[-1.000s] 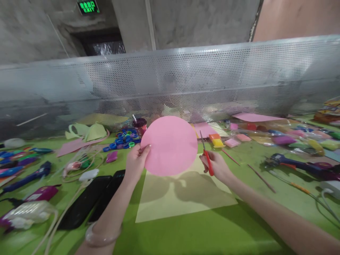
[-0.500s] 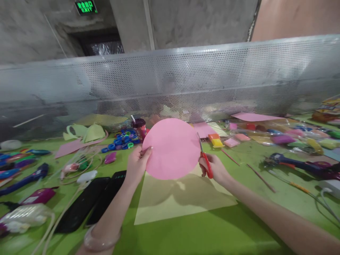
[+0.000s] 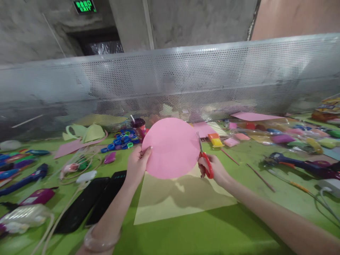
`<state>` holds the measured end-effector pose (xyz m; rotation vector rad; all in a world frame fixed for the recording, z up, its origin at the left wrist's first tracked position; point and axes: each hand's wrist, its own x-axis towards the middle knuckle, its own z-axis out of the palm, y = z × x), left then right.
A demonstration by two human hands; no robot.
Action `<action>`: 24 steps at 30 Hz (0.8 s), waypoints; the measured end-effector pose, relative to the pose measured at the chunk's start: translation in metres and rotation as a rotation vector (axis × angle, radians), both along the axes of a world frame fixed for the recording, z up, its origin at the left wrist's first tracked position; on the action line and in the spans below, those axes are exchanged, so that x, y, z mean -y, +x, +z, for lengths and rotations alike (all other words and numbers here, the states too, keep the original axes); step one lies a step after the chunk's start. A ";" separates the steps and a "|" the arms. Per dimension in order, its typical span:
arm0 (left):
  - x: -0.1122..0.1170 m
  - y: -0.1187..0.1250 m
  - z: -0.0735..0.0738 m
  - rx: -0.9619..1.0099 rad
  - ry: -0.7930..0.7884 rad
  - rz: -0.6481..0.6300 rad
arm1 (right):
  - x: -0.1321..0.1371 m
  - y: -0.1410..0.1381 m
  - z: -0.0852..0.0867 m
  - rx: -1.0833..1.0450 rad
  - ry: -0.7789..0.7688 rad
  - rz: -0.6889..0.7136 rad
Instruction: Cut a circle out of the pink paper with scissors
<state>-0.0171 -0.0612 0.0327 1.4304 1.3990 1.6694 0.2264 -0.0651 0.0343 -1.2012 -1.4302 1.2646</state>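
Observation:
My left hand (image 3: 136,164) pinches the left edge of a pink paper circle (image 3: 171,148) and holds it up above the green table (image 3: 186,233). My right hand (image 3: 215,169) grips red-handled scissors (image 3: 204,157), whose blades point up right beside the circle's right edge. Beneath both hands a pale yellow paper sheet (image 3: 180,200) lies flat on the table.
A perforated metal screen (image 3: 186,81) runs along the back. Black flat cases (image 3: 90,202), glue guns (image 3: 23,179) and cords lie left. Coloured rings (image 3: 123,139), a dark cup (image 3: 139,124), paper scraps, clay blocks (image 3: 217,140), thin sticks (image 3: 259,175) and packets lie behind and right.
The scissors moved left from a gap away until their blades reached the pink circle's right edge. The left hand and circle stayed nearly still.

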 end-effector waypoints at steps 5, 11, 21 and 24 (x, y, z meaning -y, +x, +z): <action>-0.001 0.001 -0.001 0.032 0.015 -0.013 | 0.000 0.000 0.000 0.018 0.017 -0.010; -0.002 0.001 -0.002 0.032 0.023 0.008 | -0.001 0.000 -0.003 0.031 0.036 -0.014; 0.000 0.002 0.001 0.043 0.011 -0.003 | 0.001 0.000 -0.001 0.052 0.037 -0.025; 0.000 0.003 0.002 0.053 0.021 0.010 | 0.001 0.000 -0.001 0.053 0.041 -0.026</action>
